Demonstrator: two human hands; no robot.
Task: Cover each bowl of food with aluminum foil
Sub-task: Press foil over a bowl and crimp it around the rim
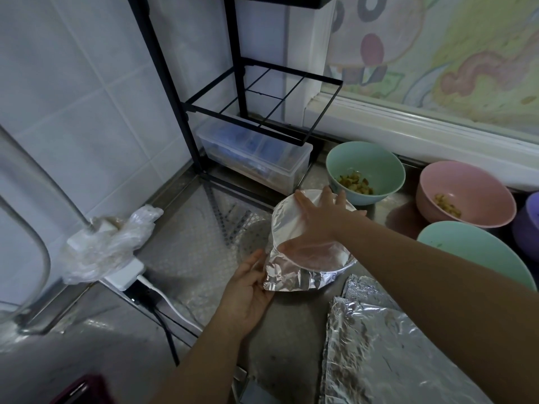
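A bowl wrapped in aluminum foil stands in the middle of the metal counter. My right hand lies flat on top of the foil, fingers spread and straight, pressing it down. My left hand touches the crumpled foil at the bowl's lower left side with relaxed fingers. Behind it a green bowl holds bits of food, uncovered. A pink bowl with food sits to the right, uncovered. Another green bowl sits partly hidden behind my right arm.
Loose foil sheets lie at the lower right. A purple bowl is at the right edge. A black rack stands over a clear plastic box. A power strip under a plastic bag lies at the left.
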